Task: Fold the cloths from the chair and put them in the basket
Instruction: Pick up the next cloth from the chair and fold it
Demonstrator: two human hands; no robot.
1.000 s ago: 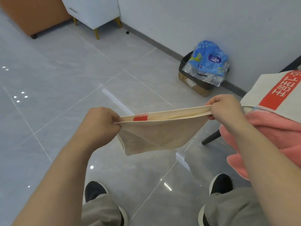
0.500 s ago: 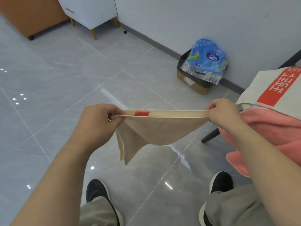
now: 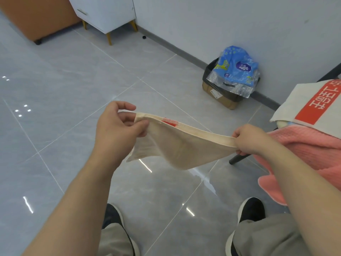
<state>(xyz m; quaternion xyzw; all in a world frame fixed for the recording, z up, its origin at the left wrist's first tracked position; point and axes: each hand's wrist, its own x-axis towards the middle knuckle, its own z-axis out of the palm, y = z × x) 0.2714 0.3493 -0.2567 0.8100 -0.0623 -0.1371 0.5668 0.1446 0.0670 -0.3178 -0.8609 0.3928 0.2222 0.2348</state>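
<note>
**Q:** What do the two hands hold?
**A:** A cream cloth (image 3: 180, 145), stretched in the air along its hemmed top edge. Left hand (image 3: 118, 130): the thumb and lower fingers pinch the cloth's left corner, and the forefinger is lifted clear. Right hand (image 3: 252, 139): the fingers are curled and pinch the hem's right end. The rest of the cloth hangs slack below the hem.

**Q:** Is there a label on it?
**A:** A red tag (image 3: 170, 121) is sewn into the hem near the left corner. Any print on it is too small to read.

**Q:** What surrounds the cloth?
**A:** To its right, a pink towel (image 3: 304, 150) is heaped on the chair (image 3: 237, 159). On top of the towel lies a white fabric (image 3: 295, 100) with a red band of white Chinese characters, turned sideways and not legible with certainty. Beyond the cloth, a cardboard box (image 3: 221, 97) holds a blue plastic pack (image 3: 236, 69), whose purple oval logo is unreadable. Below the cloth are two black shoes (image 3: 251, 209).
</note>
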